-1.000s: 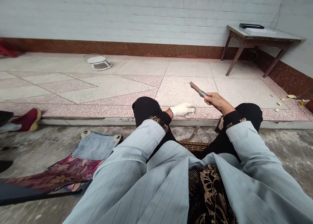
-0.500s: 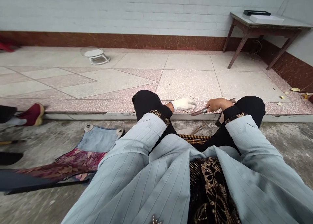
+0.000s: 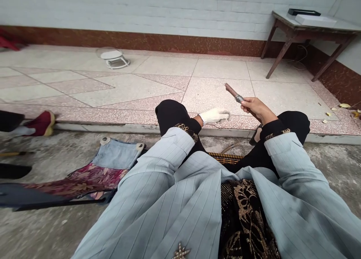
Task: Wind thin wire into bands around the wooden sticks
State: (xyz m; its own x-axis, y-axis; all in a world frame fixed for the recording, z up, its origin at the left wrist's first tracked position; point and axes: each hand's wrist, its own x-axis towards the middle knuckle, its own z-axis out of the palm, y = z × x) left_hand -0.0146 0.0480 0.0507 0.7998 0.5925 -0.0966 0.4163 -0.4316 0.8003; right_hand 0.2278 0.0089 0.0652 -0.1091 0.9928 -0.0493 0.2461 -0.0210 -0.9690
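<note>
My right hand [image 3: 258,108] is closed on a brown stick [image 3: 231,90] with a band of grey metal wire [image 3: 239,98] wound around it. The stick is tilted, its free end pointing up and to the left above the tiled step. Its lower end is hidden by my hand. In a white knitted glove, my left hand [image 3: 216,116] hovers between my knees near the step edge. Its fingers reach out to the right, slightly bent, with nothing visible in them. A woven yellow-and-black seat or basket edge [image 3: 225,158] shows below, between my legs.
A folded chair with denim and floral cloth [image 3: 113,153] lies at left, near another person's red shoe [image 3: 42,124]. A small white stool [image 3: 113,58] stands on the tiles. A wooden table [image 3: 313,29] is at back right. Yellow leaves [image 3: 344,105] lie at right.
My right hand has risen with the stick, whose free end has swung from low left to pointing up. My left hand has stayed nearly in place, its fingers slightly more bent.
</note>
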